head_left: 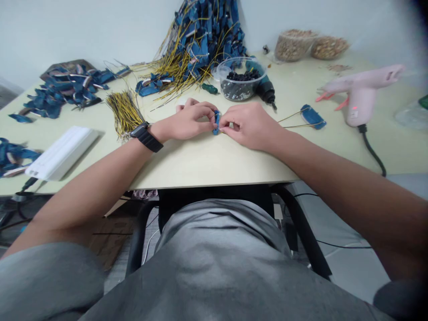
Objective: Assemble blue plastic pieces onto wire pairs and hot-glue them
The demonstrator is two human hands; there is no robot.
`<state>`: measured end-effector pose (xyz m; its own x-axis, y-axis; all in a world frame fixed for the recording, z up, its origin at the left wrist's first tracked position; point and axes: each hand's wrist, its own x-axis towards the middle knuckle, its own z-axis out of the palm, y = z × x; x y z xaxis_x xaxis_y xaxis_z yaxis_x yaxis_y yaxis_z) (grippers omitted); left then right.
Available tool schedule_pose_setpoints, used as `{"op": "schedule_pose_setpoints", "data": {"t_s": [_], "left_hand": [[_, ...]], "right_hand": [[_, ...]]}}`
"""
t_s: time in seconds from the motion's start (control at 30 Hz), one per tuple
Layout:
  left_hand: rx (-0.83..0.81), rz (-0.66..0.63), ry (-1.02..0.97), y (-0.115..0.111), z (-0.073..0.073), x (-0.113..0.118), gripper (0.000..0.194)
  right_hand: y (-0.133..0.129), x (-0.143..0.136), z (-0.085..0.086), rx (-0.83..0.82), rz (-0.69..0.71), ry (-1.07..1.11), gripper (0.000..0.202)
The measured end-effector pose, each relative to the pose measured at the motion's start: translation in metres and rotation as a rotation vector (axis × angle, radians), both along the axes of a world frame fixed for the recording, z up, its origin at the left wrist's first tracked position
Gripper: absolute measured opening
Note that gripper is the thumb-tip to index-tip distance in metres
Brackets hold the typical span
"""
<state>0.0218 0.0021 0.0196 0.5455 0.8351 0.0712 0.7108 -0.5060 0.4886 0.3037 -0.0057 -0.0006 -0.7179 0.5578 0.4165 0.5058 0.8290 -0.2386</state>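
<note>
A small blue piece [216, 122] stands between my two hands over the pale table [200, 165]. My left hand [190, 119], with a black watch at the wrist, pinches it from the left with thumb and fingers. From the right, my right hand [249, 125] has thumb and forefinger pressed together at the piece's lower edge; whatever fine thing lies between those fingertips is too small to make out. Another blue piece [313, 117] with two yellow wires lies to the right of my right hand.
Behind my hands are a tub of black parts [242, 80], a power driver [265, 89] and a tall blue heap with wires [207, 40]. A pink glue gun [363, 96] stands right. Yellow wires [123, 111], a white box [62, 153] and blue pieces [63, 89] lie left.
</note>
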Motion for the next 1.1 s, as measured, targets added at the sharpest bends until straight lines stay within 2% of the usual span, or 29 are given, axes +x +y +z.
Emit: {"op": "schedule_pose_setpoints", "data": {"t_s": [0.2, 0.67, 0.93, 1.1], "left_hand": [[0.004, 0.017, 0.009, 0.001, -0.002, 0.001, 0.033], [0.008, 0.018, 0.032, 0.002, -0.004, 0.000, 0.036], [0.024, 0.018, 0.016, 0.005, -0.008, 0.000, 0.032], [0.014, 0.025, 0.014, 0.003, -0.006, 0.001, 0.032]], "right_hand": [[0.000, 0.000, -0.001, 0.033, 0.063, 0.020, 0.027], [-0.001, -0.003, -0.003, 0.023, 0.017, -0.011, 0.029], [-0.011, -0.007, -0.006, 0.119, -0.012, -0.069, 0.035], [-0.012, -0.009, -0.004, 0.172, 0.000, -0.130, 0.035]]}}
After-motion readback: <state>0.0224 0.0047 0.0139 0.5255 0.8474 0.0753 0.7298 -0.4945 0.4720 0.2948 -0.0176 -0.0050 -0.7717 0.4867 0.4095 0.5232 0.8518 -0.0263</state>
